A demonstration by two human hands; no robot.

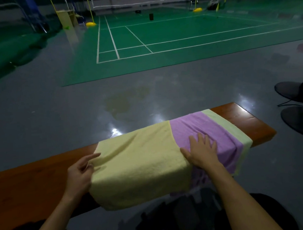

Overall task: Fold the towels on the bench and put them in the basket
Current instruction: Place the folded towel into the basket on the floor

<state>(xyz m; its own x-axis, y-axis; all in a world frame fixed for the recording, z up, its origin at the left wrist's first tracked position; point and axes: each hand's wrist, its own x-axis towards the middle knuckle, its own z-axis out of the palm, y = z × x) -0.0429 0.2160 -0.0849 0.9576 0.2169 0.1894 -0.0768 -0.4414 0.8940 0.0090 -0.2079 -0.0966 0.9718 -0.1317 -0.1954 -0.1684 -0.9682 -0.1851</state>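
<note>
Your left hand (81, 171) pinches the left edge of the yellow towel (141, 162) at lower centre, index finger extended; your right hand (202, 151) lies flat, fingers spread, on the purple towel (207, 129) just beside the yellow one's right edge; both drape over the bench (244, 119)'s near side; bare wood shows at far left and right; open grey floor (56, 103) lies beyond.

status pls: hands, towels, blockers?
Left hand pinching yellow towel edge. Right hand flat on purple towel. Towels layered, unfolded, on bench. Basket not in view.
</note>
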